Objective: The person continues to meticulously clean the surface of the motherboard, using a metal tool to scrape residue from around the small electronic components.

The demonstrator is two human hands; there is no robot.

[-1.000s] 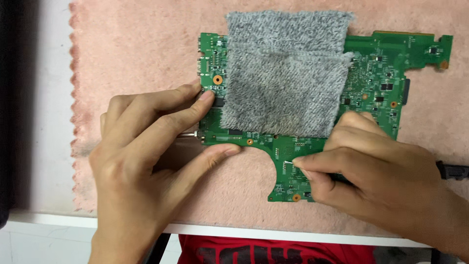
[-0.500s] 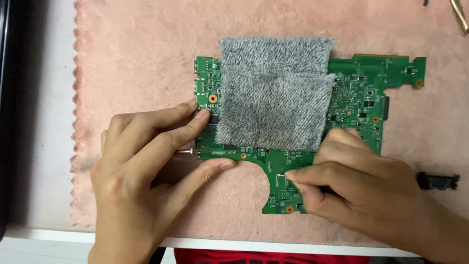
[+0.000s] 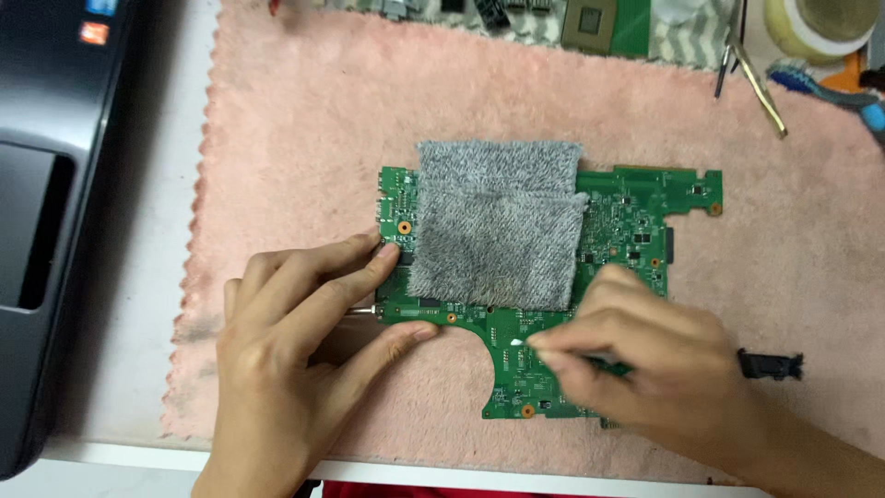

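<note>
Your right hand [image 3: 645, 364] has its fingers pressed together around something small with a white tip [image 3: 516, 343]; the hand is blurred, so you cannot tell what it is. That tip touches the lower tongue of the green board [image 3: 636, 221], and your fingers hide the board's lower right part. Your left hand [image 3: 295, 341] is spread flat: fingertips press the board's left edge, and the thumb lies along its lower edge. A grey cloth [image 3: 498, 226] covers the board's middle, so whatever sits under it is hidden.

The board lies in the middle of a pink towel [image 3: 304, 120] on a white table [image 3: 147, 277]. A small black part [image 3: 770, 365] lies on the towel just beside your right wrist. A dark laptop [image 3: 46, 184] is cut off at the left edge. Along the top edge, half out of view, are tweezers [image 3: 751, 74], a tape roll [image 3: 816, 23] and another green board [image 3: 608, 20].
</note>
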